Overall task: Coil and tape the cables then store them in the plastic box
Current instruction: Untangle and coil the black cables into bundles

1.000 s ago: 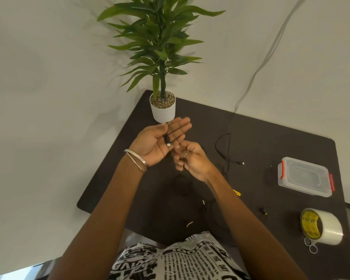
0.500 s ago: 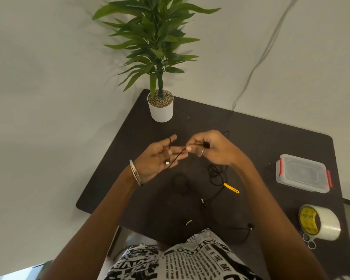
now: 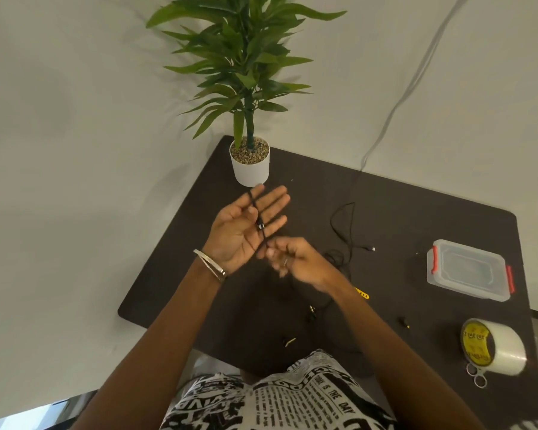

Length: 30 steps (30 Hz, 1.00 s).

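Nearest the camera, a printed shirt [image 3: 280, 398] is seen at btm edge. On the dark table [image 3: 174, 293], tape roll [image 3: 494, 347] lies at near R w/ scissors [image 3: 475, 375] touching it. Loose black cables [image 3: 347, 231] are spread mid-table. Above them, right hand [image 3: 295, 259] is blurred, fingers pinched together on a black cable [image 3: 258, 218] draped over the fingers of the left hand [image 3: 246, 228], which is held flat, palm up, fingers apart. Plastic box [image 3: 469, 271] sits lidded at R. Potted plant [image 3: 249, 162] stands at far edge.

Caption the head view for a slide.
Right hand winds black cable around open left hand above dark table.
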Each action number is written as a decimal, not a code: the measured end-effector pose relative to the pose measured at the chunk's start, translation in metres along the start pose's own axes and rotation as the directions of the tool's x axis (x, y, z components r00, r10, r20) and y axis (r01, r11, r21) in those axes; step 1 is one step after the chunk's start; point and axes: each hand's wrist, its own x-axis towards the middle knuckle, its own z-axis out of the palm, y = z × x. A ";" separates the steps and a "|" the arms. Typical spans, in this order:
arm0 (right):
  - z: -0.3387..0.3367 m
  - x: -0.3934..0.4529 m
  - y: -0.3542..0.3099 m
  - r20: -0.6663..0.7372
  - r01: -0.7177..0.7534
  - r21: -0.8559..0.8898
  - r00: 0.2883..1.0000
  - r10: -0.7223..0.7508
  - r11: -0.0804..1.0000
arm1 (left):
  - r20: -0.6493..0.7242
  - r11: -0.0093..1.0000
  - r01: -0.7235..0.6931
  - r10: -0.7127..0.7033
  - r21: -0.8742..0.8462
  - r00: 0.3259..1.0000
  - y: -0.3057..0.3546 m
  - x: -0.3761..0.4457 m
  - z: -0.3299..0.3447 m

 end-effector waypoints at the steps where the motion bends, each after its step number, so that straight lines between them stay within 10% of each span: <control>1: 0.006 -0.005 0.002 0.080 -0.005 -0.005 0.997 0.006 1.000 | -0.085 0.993 -0.013 0.023 0.114 0.996 0.003 0.002 -0.006; 7: -0.037 -0.011 -0.025 0.137 -0.002 -0.129 0.990 0.020 0.992 | -0.228 0.654 0.193 -0.033 0.731 0.973 -0.020 -0.008 -0.036; 12: -0.075 0.015 -0.042 -0.058 0.081 -0.140 0.994 -0.090 0.987 | 0.047 0.848 0.429 -0.465 0.311 0.884 -0.034 -0.030 -0.012; 21: -0.048 0.028 0.006 -0.195 0.033 0.364 0.980 0.041 0.931 | -0.052 0.921 0.369 -0.378 -0.127 0.924 -0.027 -0.034 0.001; 30: -0.051 0.031 0.024 -0.341 0.025 0.193 0.939 0.043 0.981 | 0.190 0.916 0.370 -0.339 -0.158 0.921 -0.032 -0.019 0.003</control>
